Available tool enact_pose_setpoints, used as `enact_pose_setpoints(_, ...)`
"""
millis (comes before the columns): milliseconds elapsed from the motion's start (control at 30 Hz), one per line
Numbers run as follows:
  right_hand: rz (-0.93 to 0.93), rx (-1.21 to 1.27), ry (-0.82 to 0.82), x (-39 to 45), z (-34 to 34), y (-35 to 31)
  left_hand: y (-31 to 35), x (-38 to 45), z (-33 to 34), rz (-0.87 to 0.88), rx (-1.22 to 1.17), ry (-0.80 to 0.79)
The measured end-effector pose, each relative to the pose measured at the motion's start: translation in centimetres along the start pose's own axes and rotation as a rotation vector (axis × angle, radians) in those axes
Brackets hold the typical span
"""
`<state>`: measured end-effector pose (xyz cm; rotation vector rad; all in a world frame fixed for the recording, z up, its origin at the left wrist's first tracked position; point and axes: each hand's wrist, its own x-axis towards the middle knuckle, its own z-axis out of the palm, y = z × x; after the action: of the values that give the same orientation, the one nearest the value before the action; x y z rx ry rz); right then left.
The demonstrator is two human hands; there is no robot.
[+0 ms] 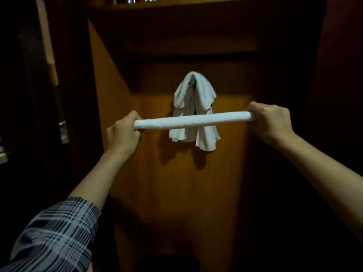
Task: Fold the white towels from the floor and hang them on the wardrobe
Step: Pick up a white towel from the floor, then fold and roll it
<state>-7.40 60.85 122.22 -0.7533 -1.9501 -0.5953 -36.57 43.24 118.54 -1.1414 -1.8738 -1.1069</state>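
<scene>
Hands, left (123, 132) and right (272, 119), grip a rolled towel's (193, 121) ends before a hung towel (194, 112).

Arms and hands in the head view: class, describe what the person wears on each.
The left arm wears a plaid sleeve, dark with white lines, pushed up the forearm. The right arm shows no sleeve. The left hand and right hand are bare: no gloves visible.

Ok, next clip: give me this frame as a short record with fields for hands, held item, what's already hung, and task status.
left hand: grips the left end of the rolled towel
right hand: grips its right end
rolled towel: white, stretched roughly level between both hands, in front of the wardrobe
hanging towel: white, draped from a hook on the wardrobe panel
sleeve: plaid, left arm
status: one towel hung, rolled one not yet hung
</scene>
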Motion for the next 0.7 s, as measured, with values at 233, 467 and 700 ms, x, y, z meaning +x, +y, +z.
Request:
enact_pose_setpoints(233,-0.025,-0.119,0.088,10.3,3.6,4.6,1.0,12.7,6.2,0.156,-0.018,0.100)
enact_pose_setpoints(467,-0.054,-0.171,0.191,19.0,7.6,7.3,1.8,22.0,10.5,0.223,0.015,0.151)
enact_pose_setpoints(700,-0.052,-0.241,0.201,25.8,12.7,9.3,1.3,29.9,16.9,0.233,0.018,0.175)
